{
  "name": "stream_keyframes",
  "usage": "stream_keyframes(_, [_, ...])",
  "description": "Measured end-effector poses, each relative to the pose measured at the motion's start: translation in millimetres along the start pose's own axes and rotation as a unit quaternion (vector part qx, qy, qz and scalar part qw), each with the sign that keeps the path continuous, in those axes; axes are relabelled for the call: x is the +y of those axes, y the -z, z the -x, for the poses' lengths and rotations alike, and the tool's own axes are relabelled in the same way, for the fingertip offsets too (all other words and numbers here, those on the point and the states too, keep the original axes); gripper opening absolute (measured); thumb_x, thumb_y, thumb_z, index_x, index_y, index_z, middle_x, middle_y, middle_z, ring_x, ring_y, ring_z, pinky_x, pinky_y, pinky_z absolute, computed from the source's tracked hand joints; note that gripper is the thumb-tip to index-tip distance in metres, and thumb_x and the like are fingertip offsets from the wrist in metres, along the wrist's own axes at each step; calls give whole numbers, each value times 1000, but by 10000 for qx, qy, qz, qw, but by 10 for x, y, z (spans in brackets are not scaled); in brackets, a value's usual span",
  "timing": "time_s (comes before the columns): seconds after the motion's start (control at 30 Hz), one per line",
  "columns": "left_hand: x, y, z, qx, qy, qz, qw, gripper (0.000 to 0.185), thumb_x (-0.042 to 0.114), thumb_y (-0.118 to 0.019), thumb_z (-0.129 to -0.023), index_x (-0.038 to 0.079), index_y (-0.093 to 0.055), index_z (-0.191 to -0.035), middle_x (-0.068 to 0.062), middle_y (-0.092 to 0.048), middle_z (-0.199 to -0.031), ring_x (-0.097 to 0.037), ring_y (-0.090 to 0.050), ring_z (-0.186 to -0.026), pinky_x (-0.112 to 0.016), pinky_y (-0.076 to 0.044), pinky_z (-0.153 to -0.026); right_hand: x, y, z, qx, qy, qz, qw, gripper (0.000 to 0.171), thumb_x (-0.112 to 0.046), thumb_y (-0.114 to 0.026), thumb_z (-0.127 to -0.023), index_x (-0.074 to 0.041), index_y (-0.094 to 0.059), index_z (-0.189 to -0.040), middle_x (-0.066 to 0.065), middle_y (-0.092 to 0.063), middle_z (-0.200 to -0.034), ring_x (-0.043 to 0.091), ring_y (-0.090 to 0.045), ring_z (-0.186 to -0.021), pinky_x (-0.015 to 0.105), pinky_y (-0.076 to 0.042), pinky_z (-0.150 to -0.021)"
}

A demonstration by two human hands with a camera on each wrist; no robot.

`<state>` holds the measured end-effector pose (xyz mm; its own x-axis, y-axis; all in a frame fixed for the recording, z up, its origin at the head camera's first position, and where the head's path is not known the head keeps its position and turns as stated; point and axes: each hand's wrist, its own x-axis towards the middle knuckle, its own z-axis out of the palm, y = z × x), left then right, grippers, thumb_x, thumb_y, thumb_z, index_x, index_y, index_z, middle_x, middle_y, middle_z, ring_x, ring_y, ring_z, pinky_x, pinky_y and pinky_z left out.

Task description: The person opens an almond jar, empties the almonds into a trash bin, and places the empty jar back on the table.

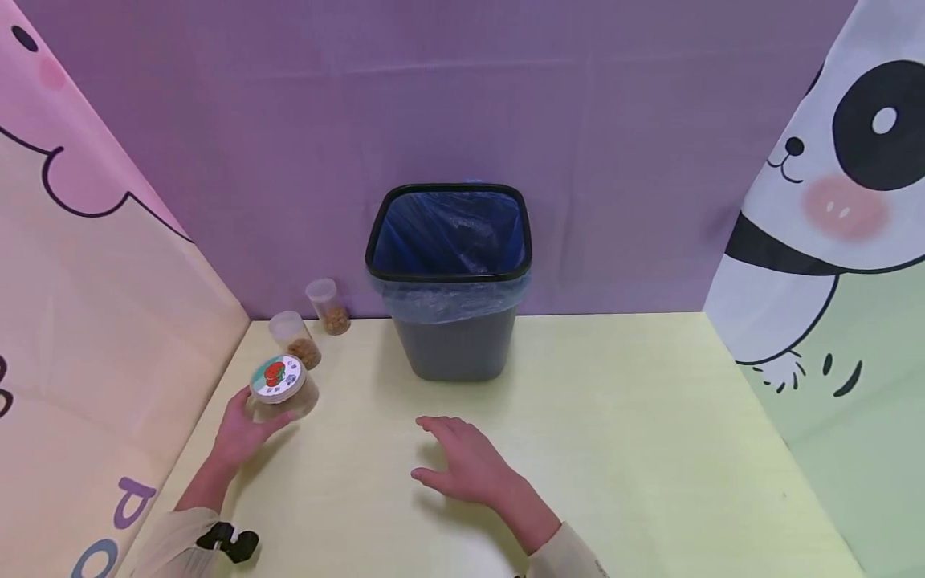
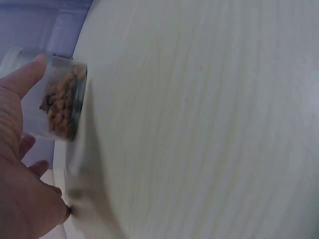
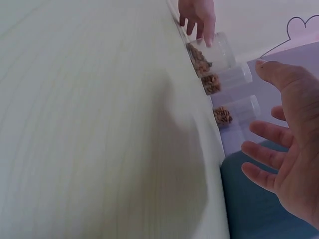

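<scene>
My left hand [image 1: 242, 429] is at a clear jar [image 1: 307, 399] with a round lid [image 1: 278, 379] that carries a red fruit picture. Its thumb lies along the near side and its fingers reach round the far side. Brown nut-like pieces [image 2: 62, 107] fill the lower part of the jar in the left wrist view. Over the table in front of the bin, my right hand [image 1: 470, 461] holds nothing, its fingers spread apart from the thumb. The right wrist view also shows that hand [image 3: 299, 144], with the left hand [image 3: 199, 17] at the jar beyond.
Two smaller clear containers with brown pieces stand behind the jar, a nearer one [image 1: 295, 339] and a farther one [image 1: 328, 307]. A grey bin [image 1: 458, 345] with a black rim and blue liner stands at the table's back edge. Printed cloth walls [image 1: 621, 160] enclose the pale table [image 1: 636, 449].
</scene>
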<state>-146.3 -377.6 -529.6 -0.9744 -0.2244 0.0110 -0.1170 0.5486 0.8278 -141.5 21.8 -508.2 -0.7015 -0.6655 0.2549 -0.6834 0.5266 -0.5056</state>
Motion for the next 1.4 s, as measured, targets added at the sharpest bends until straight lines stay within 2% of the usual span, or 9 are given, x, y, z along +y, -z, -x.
stream_keyframes(0.07, [14, -45, -33, 1, 123, -71, 9999, 97, 34, -80, -81, -3, -23, -150, -30, -21, -152, -50, -12, -139, -73, -11, -102, -29, 3, -32, -101, -89, -157, 9998, 63, -43, -69, -87, -12, -49, -139, -2, -57, -131, 14, -55, -115, 32, -44, -96])
stream_keyframes(0.17, [17, -124, -62, 82, 344, -514, 9981, 98, 45, -78, -80, -1, -26, -149, -29, -28, -149, -51, -20, -136, -73, -11, -100, -54, -17, -52, -228, -159, -350, 9990, 60, -42, -68, -88, -13, -50, -138, -2, -59, -128, 11, -55, -112, 29, -45, -94])
stream_keyframes(0.33, [-14, -229, -110, 454, 442, -1220, 9905, 92, 53, -77, -77, -1, -37, -139, -25, -45, -136, -46, -33, -128, -73, -10, -98, -71, -58, -91, -290, -157, -384, 9987, 58, -42, -67, -89, -15, -50, -137, -3, -62, -119, 10, -56, -109, 27, -46, -90])
stream_keyframes(0.53, [-24, -255, -119, 559, 619, -1532, 9847, 96, 59, -75, -76, -3, -37, -139, -26, -46, -135, -50, -28, -130, -72, -8, -99, -106, -71, -133, -291, -151, -410, 9986, 56, -42, -67, -89, -17, -50, -136, -4, -64, -116, 11, -58, -106, 27, -46, -87])
stream_keyframes(0.73, [-22, -268, -94, 492, 695, -1483, 9853, 100, 59, -75, -76, -4, -33, -141, -28, -43, -137, -51, -26, -132, -71, -6, -100, -131, -88, -125, -364, -238, -385, 9983, 54, -41, -66, -90, -17, -50, -136, -4, -64, -115, 10, -58, -104, 27, -47, -86])
stream_keyframes(0.83, [-7, -260, -96, 539, 680, -1439, 9858, 99, 59, -74, -76, -4, -35, -141, -28, -44, -136, -49, -32, -129, -71, -11, -98, -131, -69, -129, -375, -298, -388, 9981, 54, -40, -66, -90, -17, -50, -136, -5, -65, -114, 10, -58, -104, 27, -47, -86])
stream_keyframes(0.97, [33, -221, -101, 567, 912, -1365, 9848, 100, 59, -74, -76, -5, -34, -141, -29, -43, -139, -47, -37, -128, -71, -16, -94, -93, -37, -137, -414, -347, -411, 9977, 54, -41, -66, -90, -18, -50, -136, -6, -65, -114, 10, -58, -106, 28, -47, -88])
stream_keyframes(1.1, [92, -189, -104, 434, 1062, -1257, 9854, 106, 60, -73, -77, -8, -28, -144, -32, -37, -143, -50, -32, -131, -72, -13, -96, -14, -5, -119, -382, -450, -391, 9975, 54, -41, -66, -90, -18, -50, -136, -6, -65, -114, 11, -58, -107, 29, -47, -88])
stream_keyframes(1.4, [219, -179, 18, 574, 987, -945, 9890, 102, 53, -76, -77, -7, -29, -145, -34, -35, -144, -51, -30, -132, -70, -10, -100, 208, 141, 125, -354, -316, -64, 9989, 51, -38, -66, -90, -16, -51, -134, -7, -65, -110, 12, -60, -100, 29, -48, -83])
